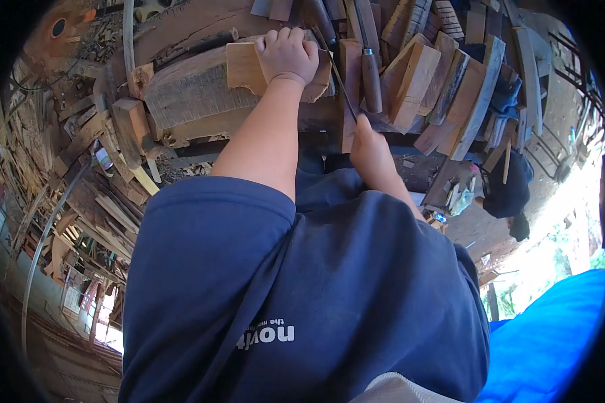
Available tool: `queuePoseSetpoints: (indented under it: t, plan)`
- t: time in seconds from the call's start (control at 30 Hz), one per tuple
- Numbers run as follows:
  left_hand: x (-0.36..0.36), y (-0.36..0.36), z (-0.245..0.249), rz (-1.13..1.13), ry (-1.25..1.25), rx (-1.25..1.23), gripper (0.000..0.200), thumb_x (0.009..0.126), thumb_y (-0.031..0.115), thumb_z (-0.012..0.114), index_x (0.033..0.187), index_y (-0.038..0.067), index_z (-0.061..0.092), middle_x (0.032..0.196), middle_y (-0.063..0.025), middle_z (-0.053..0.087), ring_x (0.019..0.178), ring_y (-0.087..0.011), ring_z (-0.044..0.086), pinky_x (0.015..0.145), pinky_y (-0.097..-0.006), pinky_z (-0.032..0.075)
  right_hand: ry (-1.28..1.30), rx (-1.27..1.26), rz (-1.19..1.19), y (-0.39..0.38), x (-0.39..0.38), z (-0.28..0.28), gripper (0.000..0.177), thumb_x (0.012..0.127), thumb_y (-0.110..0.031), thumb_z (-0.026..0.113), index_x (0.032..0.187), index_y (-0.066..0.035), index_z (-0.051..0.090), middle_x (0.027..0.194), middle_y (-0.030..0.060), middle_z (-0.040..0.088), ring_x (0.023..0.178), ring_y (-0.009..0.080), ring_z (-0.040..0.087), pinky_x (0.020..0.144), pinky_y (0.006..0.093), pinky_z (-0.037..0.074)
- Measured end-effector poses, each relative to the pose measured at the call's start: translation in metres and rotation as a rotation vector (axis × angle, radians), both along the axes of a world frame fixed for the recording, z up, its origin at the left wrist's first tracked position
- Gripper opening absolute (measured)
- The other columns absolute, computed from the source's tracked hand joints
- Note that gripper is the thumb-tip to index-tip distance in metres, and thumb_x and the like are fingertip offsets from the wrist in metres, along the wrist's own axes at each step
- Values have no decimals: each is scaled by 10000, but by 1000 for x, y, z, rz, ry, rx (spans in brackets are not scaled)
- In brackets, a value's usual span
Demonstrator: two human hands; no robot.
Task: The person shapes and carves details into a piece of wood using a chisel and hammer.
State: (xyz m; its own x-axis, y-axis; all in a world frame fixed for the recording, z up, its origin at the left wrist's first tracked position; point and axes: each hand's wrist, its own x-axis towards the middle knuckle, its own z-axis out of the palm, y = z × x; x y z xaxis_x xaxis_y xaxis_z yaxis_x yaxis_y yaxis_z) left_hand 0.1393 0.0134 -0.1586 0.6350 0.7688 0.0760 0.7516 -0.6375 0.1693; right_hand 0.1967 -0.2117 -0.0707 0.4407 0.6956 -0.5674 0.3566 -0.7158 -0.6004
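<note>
My left hand (288,55) presses down on a pale wooden board (243,66), its fingers curled over the far side. Under and beside that board lies a thick, weathered timber (195,91). In my right hand (370,149), fingers closed, is the near end of a long thin dark blade (344,87), seen almost edge-on like a handsaw. It slants up to the board's right end, close to my left hand. My right fingers hide its handle. Just right of the blade lies a chisel-like tool with a brown wooden handle (371,82).
Wooden blocks (415,84) lie side by side on the right. Scrap wood (107,208) is piled at the left. A person in dark clothes (507,188) is low down at the right, beyond the blocks. A blue sheet (551,336) fills the lower right.
</note>
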Motion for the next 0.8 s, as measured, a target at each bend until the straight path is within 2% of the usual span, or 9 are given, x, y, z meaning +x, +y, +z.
queuePoseSetpoints:
  t: [0.07, 0.17, 0.33, 0.4, 0.53, 0.6, 0.7, 0.8]
  plan:
    - [-1, -1, 2, 3, 13, -9, 194, 802, 278, 536, 820, 135, 666, 856, -34, 653, 907, -252, 563, 933, -435, 348, 63, -39, 8, 40, 19, 10, 93, 953, -100, 459, 1020, -36, 455, 822, 319, 635, 813, 520, 617, 714, 603, 476]
    - [0, 0, 1, 4, 5, -22, 196, 792, 280, 546, 826, 137, 677, 864, -30, 659, 911, -247, 561, 934, -429, 349, 71, -82, 32, 57, 34, 18, 97, 961, -119, 456, 1020, -42, 451, 817, 328, 628, 831, 527, 608, 724, 605, 467]
    - [0, 1, 4, 10, 23, -24, 174, 780, 276, 561, 803, 141, 669, 868, -29, 662, 903, -247, 559, 919, -426, 353, 128, -117, -16, 13, 27, 68, 116, 985, -131, 460, 995, -16, 461, 806, 345, 588, 858, 536, 568, 697, 582, 442]
    - [0, 1, 4, 3, 29, -20, 170, 774, 279, 568, 800, 144, 668, 866, -28, 662, 900, -247, 560, 919, -425, 353, 134, -306, -18, 7, 29, 89, 124, 982, -138, 460, 995, -15, 459, 849, 343, 604, 904, 525, 577, 734, 581, 454]
    - [0, 0, 4, 10, 7, -22, 175, 773, 284, 570, 804, 146, 673, 864, -27, 662, 901, -247, 563, 920, -424, 354, 101, -344, 45, 36, 14, 77, 107, 971, -125, 467, 1000, -23, 457, 864, 337, 620, 923, 517, 591, 759, 588, 462]
    - [1, 1, 3, 21, -37, -15, 168, 793, 270, 539, 770, 131, 630, 828, -36, 640, 882, -260, 566, 919, -438, 359, 231, -338, 186, 46, -4, 62, 102, 964, -121, 477, 1008, -29, 474, 875, 330, 633, 919, 513, 603, 768, 594, 468]
    - [1, 0, 3, 28, -22, -17, 168, 801, 268, 535, 776, 133, 632, 826, -42, 638, 890, -261, 567, 928, -436, 360, 193, -370, 139, 37, -14, 57, 129, 919, -91, 467, 1047, -73, 458, 919, 319, 645, 916, 517, 613, 792, 599, 468]
    - [0, -1, 0, 27, -50, 12, 169, 809, 267, 529, 775, 135, 629, 824, -46, 635, 891, -263, 567, 936, -438, 357, 71, -345, 40, 21, 6, 62, 100, 941, -109, 453, 1034, -73, 460, 904, 316, 646, 904, 519, 614, 779, 598, 469]
